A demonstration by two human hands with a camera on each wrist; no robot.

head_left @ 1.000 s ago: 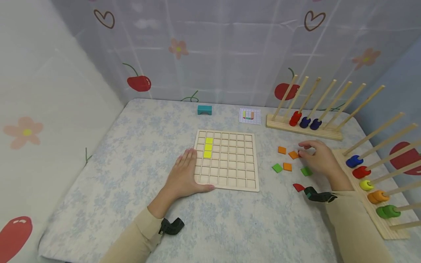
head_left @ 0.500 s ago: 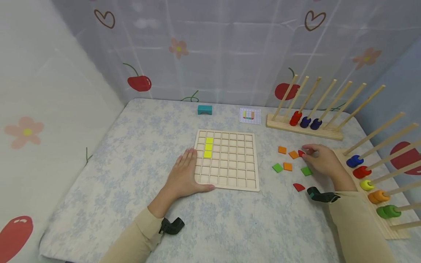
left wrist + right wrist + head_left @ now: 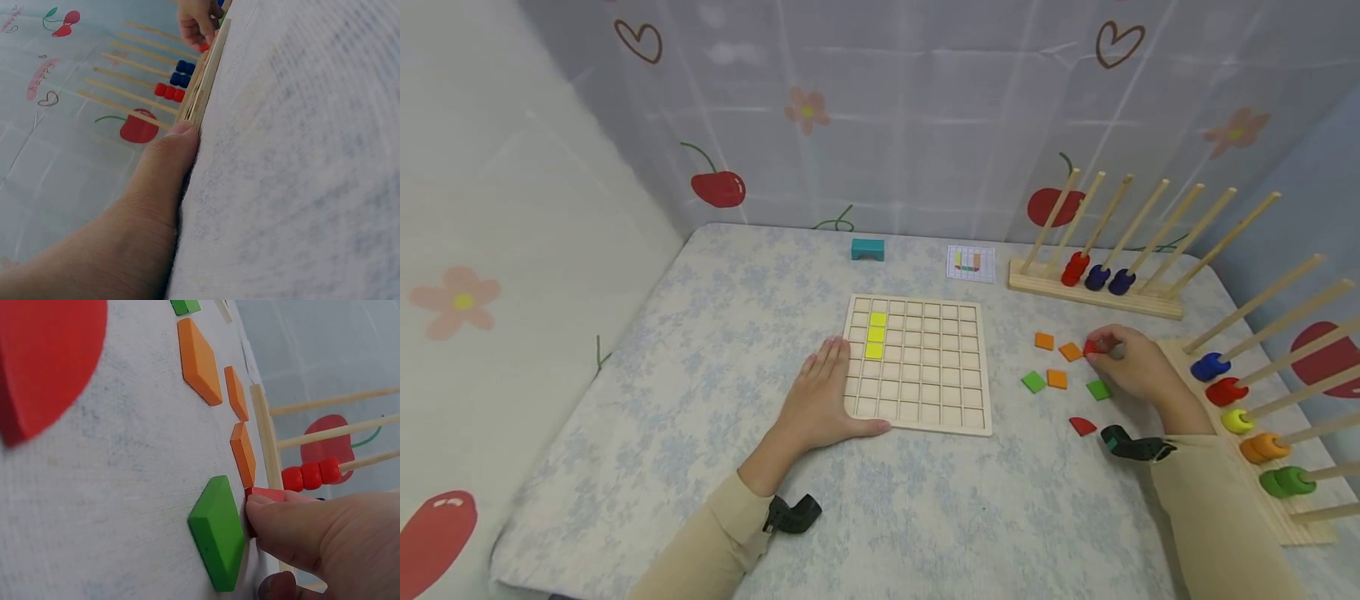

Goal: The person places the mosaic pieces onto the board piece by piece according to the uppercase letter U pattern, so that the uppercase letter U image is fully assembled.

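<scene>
My left hand point(image 3: 818, 400) lies with straight fingers along the left edge of the wooden grid board point(image 3: 925, 428), its thumb at the near edge. Three yellow square tiles point(image 3: 876, 335) fill cells in one column of the board. Off to the right, my right hand point(image 3: 1131, 365) pinches a red quarter-circle tile point(image 3: 265, 494) between thumb and finger, low over the table. An orange square tile point(image 3: 1071, 352) lies right beside its fingertips, and a green square tile point(image 3: 1099, 390) is just nearer. Another red quarter-circle tile point(image 3: 1082, 427) lies closer to me.
Two more orange tiles point(image 3: 1057, 379) and a second green tile point(image 3: 1033, 382) lie between board and right hand. Peg racks with coloured beads stand at the back right point(image 3: 1093, 293) and far right point(image 3: 1270, 483). A pattern card point(image 3: 971, 264) and a teal block point(image 3: 868, 250) are at the back.
The right hand has shifted slightly right from the orange tile, and its fingers have closed on the red quarter-circle tile. My left hand has stayed at the board.
</scene>
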